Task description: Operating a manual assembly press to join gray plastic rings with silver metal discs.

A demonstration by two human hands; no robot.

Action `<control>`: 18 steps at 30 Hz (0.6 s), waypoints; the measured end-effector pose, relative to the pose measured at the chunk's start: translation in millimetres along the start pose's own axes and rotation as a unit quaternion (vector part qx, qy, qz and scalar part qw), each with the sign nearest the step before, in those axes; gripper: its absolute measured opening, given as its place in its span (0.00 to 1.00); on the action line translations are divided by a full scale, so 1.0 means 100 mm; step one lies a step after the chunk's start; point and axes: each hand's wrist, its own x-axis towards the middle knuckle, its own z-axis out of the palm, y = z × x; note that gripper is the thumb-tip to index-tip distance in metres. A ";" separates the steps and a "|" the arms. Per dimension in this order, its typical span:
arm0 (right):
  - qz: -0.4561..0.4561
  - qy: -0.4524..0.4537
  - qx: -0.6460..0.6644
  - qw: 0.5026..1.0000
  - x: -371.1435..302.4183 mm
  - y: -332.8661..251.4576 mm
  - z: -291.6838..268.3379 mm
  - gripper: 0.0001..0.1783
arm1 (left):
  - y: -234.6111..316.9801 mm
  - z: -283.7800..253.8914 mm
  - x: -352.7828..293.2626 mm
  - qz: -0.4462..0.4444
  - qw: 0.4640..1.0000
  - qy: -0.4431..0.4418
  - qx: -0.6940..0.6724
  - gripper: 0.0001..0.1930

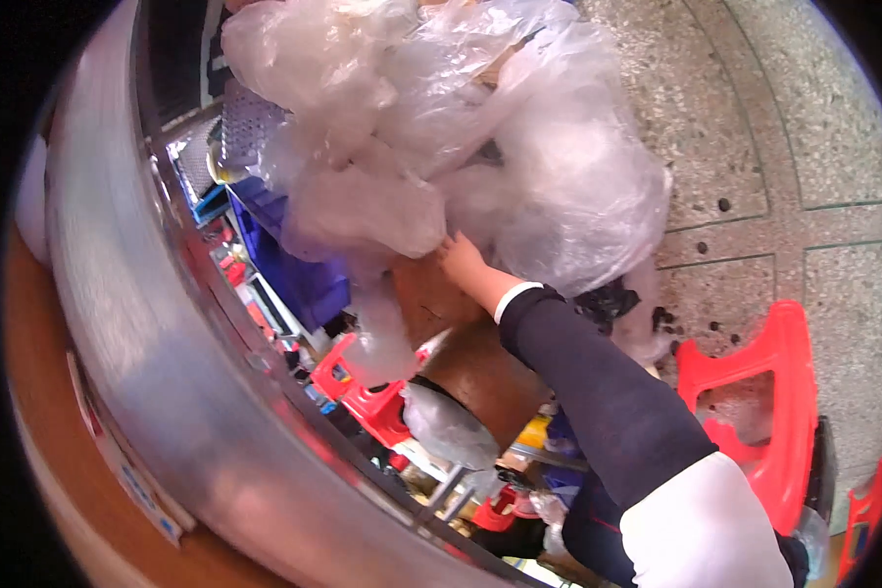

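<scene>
A large heap of crumpled clear plastic bags [568, 147] fills the upper middle of the view. My right hand [464, 263] reaches in from the lower right, under a dark sleeve with a white cuff. Its fingers are closed at the edge of one clear plastic bag [372, 211] at the near side of the heap; the fingertips are partly hidden by the film. Just below the hand is a brown cardboard box [490, 377], its upper part lying under the plastic. My left hand is out of view.
A metal counter edge [157, 323] curves down the left side. Beneath it stand a blue crate [289, 255] and a red plastic stool [372, 397]. Another red stool [794, 402] is at the right on the speckled floor [715, 118]. A black plastic bag [608, 302] lies beside the heap.
</scene>
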 end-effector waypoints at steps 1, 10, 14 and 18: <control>-0.027 -0.051 -0.013 0.998 0.13 0.02 -0.07 0.20 | -0.05 -0.07 0.01 -0.008 1.000 -0.004 0.015 0.59; 0.215 -0.107 0.158 0.958 0.38 0.34 0.59 0.22 | -0.21 -0.06 0.25 -0.018 0.998 -0.035 0.040 0.53; 0.214 0.082 0.054 0.972 -0.22 0.40 0.93 0.21 | -0.11 0.10 0.35 -0.003 0.999 -0.042 0.021 0.51; 0.182 0.162 0.332 0.911 -1.32 0.43 0.18 0.18 | 0.13 0.26 0.27 0.018 0.999 -0.026 -0.014 0.48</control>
